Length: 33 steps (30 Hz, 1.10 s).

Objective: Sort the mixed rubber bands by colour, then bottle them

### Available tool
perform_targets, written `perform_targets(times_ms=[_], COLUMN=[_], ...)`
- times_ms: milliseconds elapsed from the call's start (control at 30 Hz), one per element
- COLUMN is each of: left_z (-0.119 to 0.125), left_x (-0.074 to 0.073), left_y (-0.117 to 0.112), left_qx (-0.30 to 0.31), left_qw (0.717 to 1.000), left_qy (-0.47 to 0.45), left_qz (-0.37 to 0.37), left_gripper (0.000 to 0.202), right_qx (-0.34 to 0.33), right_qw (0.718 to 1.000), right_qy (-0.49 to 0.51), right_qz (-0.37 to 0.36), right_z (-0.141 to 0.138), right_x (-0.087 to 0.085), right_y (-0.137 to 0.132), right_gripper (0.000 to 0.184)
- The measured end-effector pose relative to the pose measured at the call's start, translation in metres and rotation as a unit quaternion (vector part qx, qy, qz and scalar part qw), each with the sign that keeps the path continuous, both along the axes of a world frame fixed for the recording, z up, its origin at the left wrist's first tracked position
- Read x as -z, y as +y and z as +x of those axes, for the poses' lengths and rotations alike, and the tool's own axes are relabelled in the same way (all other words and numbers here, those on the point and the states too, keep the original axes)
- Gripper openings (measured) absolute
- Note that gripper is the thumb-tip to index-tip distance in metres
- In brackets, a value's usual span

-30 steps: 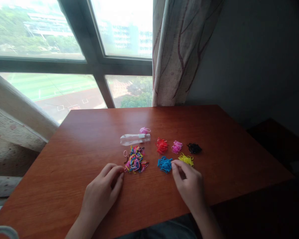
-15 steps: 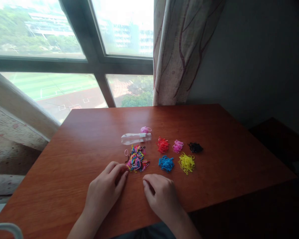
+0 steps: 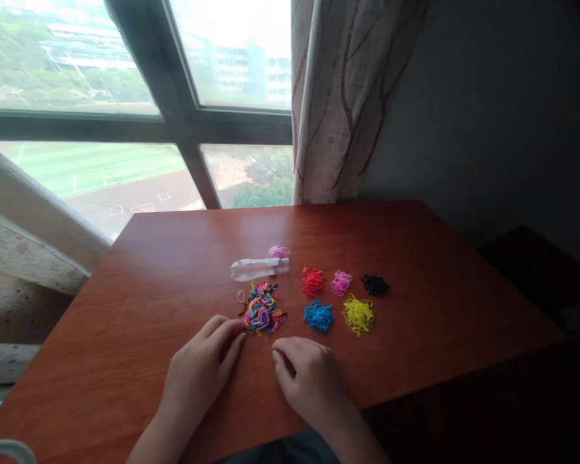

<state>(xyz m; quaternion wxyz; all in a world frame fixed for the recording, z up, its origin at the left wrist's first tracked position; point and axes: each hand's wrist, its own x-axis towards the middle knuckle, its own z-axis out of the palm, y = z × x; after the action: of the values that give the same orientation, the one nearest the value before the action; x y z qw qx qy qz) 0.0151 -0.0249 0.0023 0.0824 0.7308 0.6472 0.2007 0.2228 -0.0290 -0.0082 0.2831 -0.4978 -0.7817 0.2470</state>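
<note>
A heap of mixed-colour small rubber bands (image 3: 261, 308) lies on the wooden table. My left hand (image 3: 205, 357) rests at its near left edge, fingertips touching it, with a small gap between thumb and forefinger. My right hand (image 3: 307, 370) lies just right and nearer, fingers curled in against the thumb; whatever is inside, if anything, is hidden. Sorted piles sit to the right: red bands (image 3: 312, 281), pink bands (image 3: 341, 283), black bands (image 3: 375, 284), blue bands (image 3: 318, 316) and yellow bands (image 3: 358, 315).
A clear bottle (image 3: 254, 269) lies on its side behind the mixed heap, a pink looped item (image 3: 278, 251) beside its neck. One pink band (image 3: 241, 296) sits apart. The table (image 3: 415, 348) backs onto a window with curtains (image 3: 338, 96). A white curved bar (image 3: 9, 449) shows at lower left.
The whole view has shifted slightly, so things appear a little further left. Both hands hold nearly the same places and poses beside the mixed heap.
</note>
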Motion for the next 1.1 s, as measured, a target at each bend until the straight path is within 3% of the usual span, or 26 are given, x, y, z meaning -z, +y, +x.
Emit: perform_targets(times_ms=[467,1100], left_z=[-0.0006,-0.0027], left_x=[0.0004,-0.0005], left_y=[-0.0022,-0.0029], left_qx=[0.011,0.028], left_qw=[0.999,0.992], left_qy=[-0.002,-0.093], left_qz=[0.042,0.087], left_gripper=[0.025,0.013], right_qx=[-0.004,-0.002], right_qw=[1.0,1.0], right_qy=[-0.01,-0.014], right_qz=[0.004,-0.001], right_z=[0.0,0.0002], right_x=[0.0003,-0.0031], right_y=[0.0004,0.0011], right_gripper=[0.015,0.015])
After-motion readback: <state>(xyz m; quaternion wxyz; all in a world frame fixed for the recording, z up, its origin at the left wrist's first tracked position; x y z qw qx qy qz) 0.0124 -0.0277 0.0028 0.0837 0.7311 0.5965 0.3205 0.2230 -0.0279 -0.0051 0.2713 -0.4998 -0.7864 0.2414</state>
